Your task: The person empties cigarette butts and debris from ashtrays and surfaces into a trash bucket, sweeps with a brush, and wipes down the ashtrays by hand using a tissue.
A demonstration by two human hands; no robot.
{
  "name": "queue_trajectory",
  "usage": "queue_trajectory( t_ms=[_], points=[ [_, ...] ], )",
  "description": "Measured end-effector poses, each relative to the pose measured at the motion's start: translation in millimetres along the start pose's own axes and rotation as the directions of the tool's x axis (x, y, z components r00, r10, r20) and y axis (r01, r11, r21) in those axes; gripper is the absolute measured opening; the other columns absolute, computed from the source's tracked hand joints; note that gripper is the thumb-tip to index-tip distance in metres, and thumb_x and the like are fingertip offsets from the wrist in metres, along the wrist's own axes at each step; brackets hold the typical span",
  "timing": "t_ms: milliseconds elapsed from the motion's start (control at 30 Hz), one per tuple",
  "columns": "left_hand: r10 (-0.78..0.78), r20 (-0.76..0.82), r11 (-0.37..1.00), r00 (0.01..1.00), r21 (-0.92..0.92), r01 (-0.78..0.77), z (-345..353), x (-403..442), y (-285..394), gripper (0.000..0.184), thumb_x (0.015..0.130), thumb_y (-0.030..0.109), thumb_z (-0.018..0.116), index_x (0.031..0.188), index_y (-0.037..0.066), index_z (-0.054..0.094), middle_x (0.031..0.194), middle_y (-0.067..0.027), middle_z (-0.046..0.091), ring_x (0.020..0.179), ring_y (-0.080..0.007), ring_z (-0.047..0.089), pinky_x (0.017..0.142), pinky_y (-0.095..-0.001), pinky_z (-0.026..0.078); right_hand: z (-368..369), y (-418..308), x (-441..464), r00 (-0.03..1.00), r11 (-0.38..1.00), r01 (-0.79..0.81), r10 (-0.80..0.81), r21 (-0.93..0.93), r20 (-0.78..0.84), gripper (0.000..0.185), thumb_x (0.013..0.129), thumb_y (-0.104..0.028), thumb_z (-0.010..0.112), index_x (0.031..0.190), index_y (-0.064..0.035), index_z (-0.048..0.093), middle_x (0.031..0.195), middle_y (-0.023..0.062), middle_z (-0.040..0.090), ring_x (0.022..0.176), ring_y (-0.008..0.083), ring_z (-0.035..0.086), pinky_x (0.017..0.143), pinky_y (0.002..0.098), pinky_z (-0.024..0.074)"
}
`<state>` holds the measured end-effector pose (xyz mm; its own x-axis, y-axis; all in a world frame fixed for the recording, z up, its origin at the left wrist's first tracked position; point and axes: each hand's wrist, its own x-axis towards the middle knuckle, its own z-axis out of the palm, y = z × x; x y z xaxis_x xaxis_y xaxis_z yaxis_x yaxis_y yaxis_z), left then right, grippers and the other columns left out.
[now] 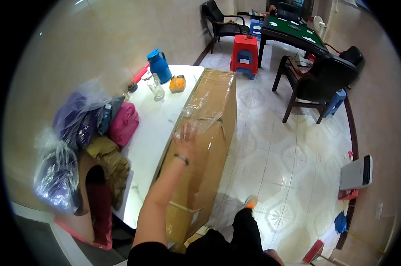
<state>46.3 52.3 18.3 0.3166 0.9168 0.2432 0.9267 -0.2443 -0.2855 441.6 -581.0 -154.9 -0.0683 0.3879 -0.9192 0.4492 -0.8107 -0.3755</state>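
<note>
Stretching lengthwise straight ahead, cardboard box (193, 170), left hand (185, 140) atop

One cardboard carton (205, 164) is counted at the centre of the clock face. Toward eleven, one blue jug (160, 68), one clear glass (157, 90) and one orange container (177, 84) are found. At one o'clock, one red stool (244, 44) is seen; three blue stools (335, 104) can be counted, two at one and one between two and three. At least three black chairs (326, 77) are shown, at twelve, one and two. Two clear plastic bags (58, 173) are seen near nine.
</note>
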Motion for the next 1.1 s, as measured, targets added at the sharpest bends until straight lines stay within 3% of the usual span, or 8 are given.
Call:
queue_trajectory(
  t_ms=[267,433,533,633,667,733,800,1100],
  points=[
    [-0.364,0.464,0.839,0.807,-0.213,0.501,107.1,173.9,21.0,0.081,0.073,0.042,0.073,0.141,0.018,0.035,0.146,-0.0147,0.03,0.128,-0.035,0.038,0.101,-0.0437,0.038,-301.4,-68.2,159.9,0.936,0.931,0.025,-0.15,-0.365,-0.318,0.031,0.088,-0.03,0.053,0.093,-0.0033,0.067,0.079,0.0112,0.069,0.072,0.0243,0.066,0.068,0.0383,0.05],
    [-0.496,0.236,0.663,0.836,-0.519,0.54,109.7,161.2,83.3,0.027,0.089,0.03,0.058,0.092,0.004,0.064,0.085,-0.016,0.064,0.076,-0.0295,0.063,0.07,-0.0428,0.048,-462.2,-236.6,121.3,0.761,0.956,0.256,-0.29,-0.142,-0.58,0.032,0.089,-0.028,0.056,0.095,0.0013,0.066,0.082,0.0162,0.068,0.075,0.0216,0.066,0.068,0.0324,0.0505],
    [-0.295,0.338,0.26,0.894,-0.872,0.415,44.9,173.8,209.0,0.035,0.087,0.032,0.064,0.076,-0.001,0.061,0.062,-0.0101,0.058,0.059,-0.0145,0.051,0.057,-0.0318,0.043,-474.7,-302.3,138.6,0.933,0.786,0.361,-0.293,0.502,-0.21,0.043,0.092,-0.035,0.056,0.125,-0.0067,0.053,0.113,0.0057,0.062,0.107,0.02,0.057,0.081,0.0342,0.0488],
    [-0.082,0.326,0.166,0.942,-0.927,0.336,16.5,180.5,345.3,0.031,0.083,0.026,0.066,0.067,0.001,0.06,0.053,-0.0083,0.052,0.05,-0.0168,0.047,0.05,-0.033,0.04,-463.3,-428.0,99.5,0.713,0.471,0.282,-0.686,0.836,0.146,0.066,0.092,-0.036,0.056,0.145,-0.0116,0.026,0.151,0.01,0.02,0.129,0.0256,0.041,0.1,0.0449,0.0421],
    [0.069,0.194,0.255,0.979,-0.952,0.17,-8.9,188.2,391.2,0.027,0.082,0.024,0.065,0.068,0.002,0.061,0.055,-0.0095,0.054,0.05,-0.0209,0.049,0.05,-0.0342,0.041,-450.9,-447.3,109.7,0.774,0.174,-0.001,-0.623,0.985,0.111,0.068,0.092,-0.031,0.058,0.147,-0.0142,0.021,0.142,0.0101,0.036,0.126,0.0239,0.043,0.096,0.0446,0.0444],
    [0.326,-0.033,0.255,0.945,-0.959,-0.122,-44.4,200.9,458.2,0.021,0.081,0.021,0.064,0.072,0.003,0.061,0.061,-0.0112,0.057,0.053,-0.0275,0.052,0.052,-0.0367,0.043,-471.3,-461.4,117.6,0.73,0.256,0.548,-0.61,0.796,-0.306,0.06,0.09,-0.028,0.06,0.142,-0.0133,0.033,0.126,0.0083,0.051,0.116,0.0209,0.051,0.089,0.0407,0.0485],
    [0.515,-0.204,0.095,0.832,-0.952,-0.291,-63.4,220.4,513.3,0.015,0.081,0.02,0.062,0.076,0.005,0.062,0.07,-0.0123,0.061,0.058,-0.0324,0.055,0.054,-0.0391,0.046,-525.1,-436.4,62.4,0.8,0.153,0.512,-0.442,0.845,-0.405,0.051,0.09,-0.026,0.061,0.135,-0.0107,0.041,0.115,0.0058,0.057,0.107,0.0183,0.054,0.084,0.0365,0.0497],
    [0.842,-0.353,-0.331,0.407,-0.935,-0.126,-113.4,259.9,711.9,0.028,0.08,0.015,0.064,0.103,0.002,0.056,0.094,-0.0155,0.055,0.087,-0.0284,0.055,0.072,-0.0368,0.045,-602.2,-287.1,36.8,0.694,-0.349,0.694,0.091,0.63,-0.714,0.032,0.088,-0.011,0.059,0.118,-0.0042,0.054,0.102,0.0058,0.061,0.093,0.0174,0.06,0.076,0.0318,0.051]
  ],
)
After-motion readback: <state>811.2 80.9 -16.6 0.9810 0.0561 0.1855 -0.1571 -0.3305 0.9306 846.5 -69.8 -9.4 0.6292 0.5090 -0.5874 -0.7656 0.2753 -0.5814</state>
